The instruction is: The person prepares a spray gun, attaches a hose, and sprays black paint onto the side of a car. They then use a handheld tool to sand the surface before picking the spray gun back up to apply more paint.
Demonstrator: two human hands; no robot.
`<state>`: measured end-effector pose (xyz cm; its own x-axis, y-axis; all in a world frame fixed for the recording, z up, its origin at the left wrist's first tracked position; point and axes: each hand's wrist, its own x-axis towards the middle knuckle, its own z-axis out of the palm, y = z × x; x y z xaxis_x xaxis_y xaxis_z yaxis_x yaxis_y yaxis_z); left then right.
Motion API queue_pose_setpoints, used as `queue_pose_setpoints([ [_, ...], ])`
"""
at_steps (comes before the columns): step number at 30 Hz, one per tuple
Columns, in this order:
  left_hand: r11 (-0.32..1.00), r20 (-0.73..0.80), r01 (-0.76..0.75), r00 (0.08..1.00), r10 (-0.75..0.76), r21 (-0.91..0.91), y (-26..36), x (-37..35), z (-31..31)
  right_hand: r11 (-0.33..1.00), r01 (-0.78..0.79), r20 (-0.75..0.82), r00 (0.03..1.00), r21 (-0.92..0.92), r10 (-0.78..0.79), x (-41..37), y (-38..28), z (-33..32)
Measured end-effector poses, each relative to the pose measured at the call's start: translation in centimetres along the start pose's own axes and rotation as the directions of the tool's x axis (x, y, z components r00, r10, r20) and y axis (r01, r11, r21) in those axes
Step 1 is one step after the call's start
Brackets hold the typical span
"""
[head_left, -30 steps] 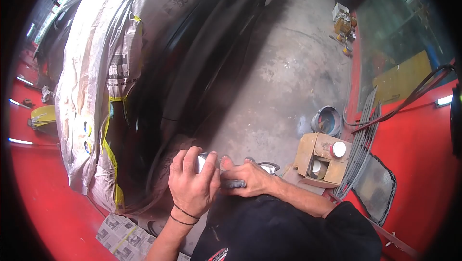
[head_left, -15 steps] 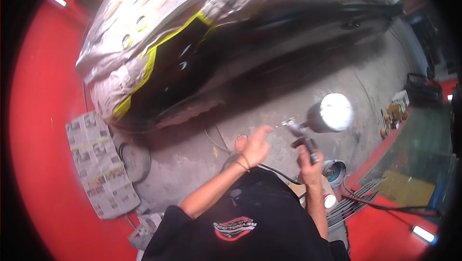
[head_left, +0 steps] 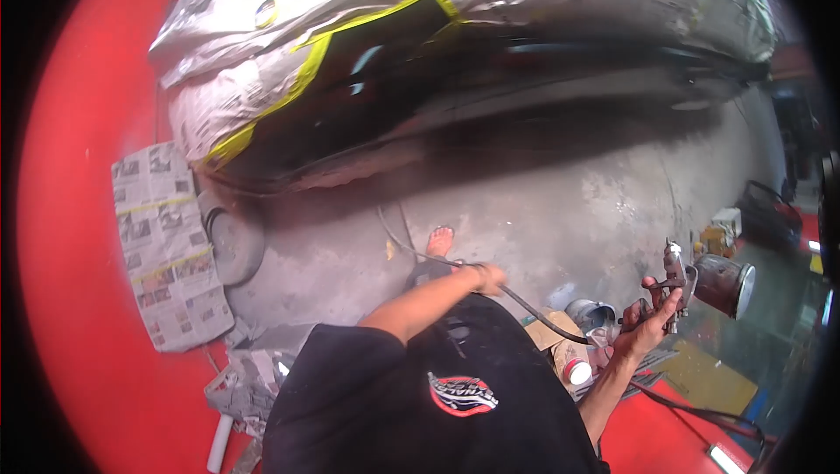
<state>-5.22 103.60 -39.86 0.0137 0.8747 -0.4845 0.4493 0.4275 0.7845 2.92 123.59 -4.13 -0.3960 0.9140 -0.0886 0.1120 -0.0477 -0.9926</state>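
My right hand (head_left: pixel 652 325) is wrapped round the handle of a metal spray gun (head_left: pixel 673 277) with a round cup (head_left: pixel 725 287) on its side. A dark hose (head_left: pixel 538 312) runs from near the gun's handle across my front to my left hand (head_left: pixel 492 279), whose fingers are curled round it by my waist. Ahead stands a car with a glossy black lower side (head_left: pixel 367 98). Plastic and newspaper masking (head_left: pixel 232 107) covers its upper part, edged with yellow tape (head_left: pixel 313 63).
Newspaper sheets (head_left: pixel 171 247) and a round grey object (head_left: pixel 236 242) lie at the left. At the lower right are an open can (head_left: pixel 591 315), a white-lidded container (head_left: pixel 577 372) and cardboard (head_left: pixel 549 331). My bare foot (head_left: pixel 440 240) shows on the concrete floor.
The spray gun has moved right and tilted in my right hand. My left hand has lowered and closed round the hose. The view has shifted, and the car appears higher.
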Motion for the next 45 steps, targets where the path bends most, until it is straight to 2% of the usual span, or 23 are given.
queue_pose_setpoints([
  [1,0.989,0.05,0.146,0.988,-0.146,0.016,-4.2,-0.3,0.5,0.999,0.006,-0.019,1.0,-0.044,-0.007,0.4,-0.3,-0.4],
  [2,0.971,0.053,0.24,0.969,-0.24,0.009,-5.8,-3.5,-0.9,0.996,0.006,-0.036,0.999,-0.088,-0.009,1.0,-0.4,-0.8],
  [4,0.879,-0.059,0.466,0.879,-0.472,-0.097,-11.8,-8.6,0.1,0.988,0.005,-0.125,0.992,-0.154,-0.025,1.9,0.1,-0.7],
  [6,0.802,-0.006,0.596,0.802,-0.597,-0.027,-17.3,-13.6,2.2,0.97,0.012,-0.15,0.987,-0.241,-0.05,3.1,1.1,-0.6],
  [7,0.759,0.042,0.651,0.757,-0.651,0.023,-20.3,-15.7,4.5,0.973,0.042,-0.097,0.993,-0.228,-0.066,3.5,1.5,-0.7],
  [8,0.701,-0.011,0.712,0.701,-0.713,-0.036,-21.8,-18.1,6.9,0.965,0.059,-0.097,0.992,-0.257,-0.086,3.5,1.6,0.1],
  [10,0.676,0.094,0.733,0.681,-0.726,-0.082,-19.6,-22.7,6.9,0.974,0.061,-0.093,0.992,-0.217,-0.083,4.5,3.4,0.0],
  [12,0.658,-0.046,0.727,0.663,-0.747,-0.196,-18.9,-24.4,9.2,0.982,0.036,-0.194,0.978,-0.186,-0.073,5.2,4.5,-0.2],
  [16,0.63,-0.143,0.694,0.625,-0.768,-0.349,-16.1,-25.1,10.6,0.993,-0.067,-0.406,0.913,-0.093,0.023,8.5,8.5,-5.9],
  [18,0.629,-0.14,0.658,0.637,-0.758,-0.413,-14.7,-23.9,9.5,0.988,-0.073,-0.555,0.832,-0.135,-0.014,9.8,10.6,-9.7],
  [21,0.637,-0.097,0.625,0.675,-0.732,-0.452,-12.5,-21.9,6.4,0.917,-0.327,-0.674,0.733,-0.23,0.093,10.2,12.0,-15.4],
  [24,0.702,-0.129,0.583,0.725,-0.677,-0.409,-14.9,-19.3,6.9,0.87,-0.382,-0.732,0.681,-0.312,0.037,9.3,12.3,-16.5],
  [25,0.705,-0.117,0.595,0.727,-0.677,-0.385,-15.2,-19.0,6.6,0.86,-0.402,-0.706,0.705,-0.315,0.071,9.0,12.2,-16.8],
  [28,0.684,-0.091,0.631,0.707,-0.701,-0.366,-15.1,-18.6,5.5,0.915,-0.221,-0.593,0.805,-0.336,-0.024,8.3,12.4,-14.3],
  [29,0.66,-0.094,0.64,0.687,-0.721,-0.393,-14.6,-19.2,5.1,0.93,-0.206,-0.548,0.837,-0.306,0.005,8.4,12.4,-13.1],
  [32,0.588,-0.094,0.643,0.632,-0.77,-0.491,-16.6,-20.5,7.3,0.959,-0.068,-0.355,0.934,-0.277,-0.036,6.8,9.1,-4.1],
  [35,0.538,-0.099,0.66,0.581,-0.808,-0.524,-17.3,-23.4,9.3,0.967,-0.043,-0.028,0.999,-0.252,0.038,5.3,5.8,4.0],
  [38,0.498,-0.161,0.634,0.512,-0.844,-0.592,-18.5,-26.2,13.3,0.955,0.017,0.278,0.958,-0.296,0.069,4.4,5.2,10.8],
  [40,0.462,-0.182,0.599,0.468,-0.865,-0.654,-18.0,-27.0,15.3,0.939,-0.004,0.47,0.865,-0.343,0.175,3.6,4.1,14.8],
  [42,0.417,-0.169,0.569,0.436,-0.884,-0.709,-15.8,-27.9,15.5,0.928,0.144,0.622,0.776,-0.344,0.11,3.0,3.5,18.9],
  [45,0.395,-0.147,0.583,0.425,-0.893,-0.71,-12.7,-27.3,14.6,0.937,0.157,0.689,0.717,-0.312,0.11,2.9,1.3,23.4],
])
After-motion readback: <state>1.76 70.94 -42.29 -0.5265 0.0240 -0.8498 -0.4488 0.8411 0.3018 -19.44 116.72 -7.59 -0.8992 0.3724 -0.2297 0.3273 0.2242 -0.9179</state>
